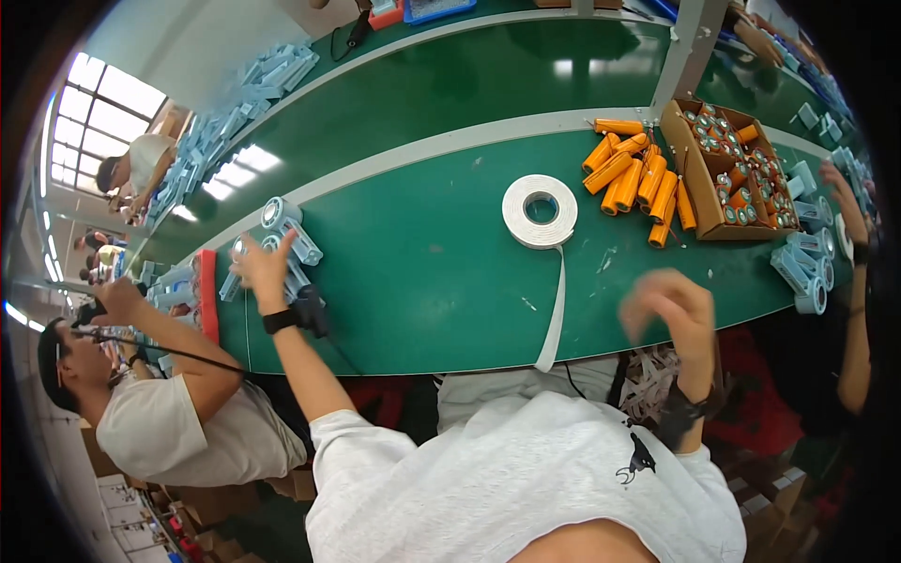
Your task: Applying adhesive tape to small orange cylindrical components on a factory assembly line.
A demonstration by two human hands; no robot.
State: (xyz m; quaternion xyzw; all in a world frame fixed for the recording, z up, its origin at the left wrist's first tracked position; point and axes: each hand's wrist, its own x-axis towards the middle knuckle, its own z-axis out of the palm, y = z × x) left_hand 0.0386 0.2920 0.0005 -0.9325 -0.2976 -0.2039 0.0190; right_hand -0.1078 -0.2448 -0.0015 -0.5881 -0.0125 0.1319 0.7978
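My left hand (261,270) open over pale-blue holders (291,239) at nine o'clock; right hand (671,310) blurred, grip unclear. Tape roll (539,210) unspooled, orange cells (633,178) unloaded.

Long green worktop (422,272) with grey edging. Left hand (261,267), fingers spread, reaches left to a cluster of pale blue plastic cylinder holders (291,239); black band on the wrist. Right hand (671,310) raised over the near edge, blurred, fingers curled, apparently empty. White roll of foam tape (540,211) lies between them, its loose strip trailing toward the near edge. Far right: loose orange cylindrical cells (633,178) beside an open brown cardboard box (685,155) of the same. Another person sits at left.
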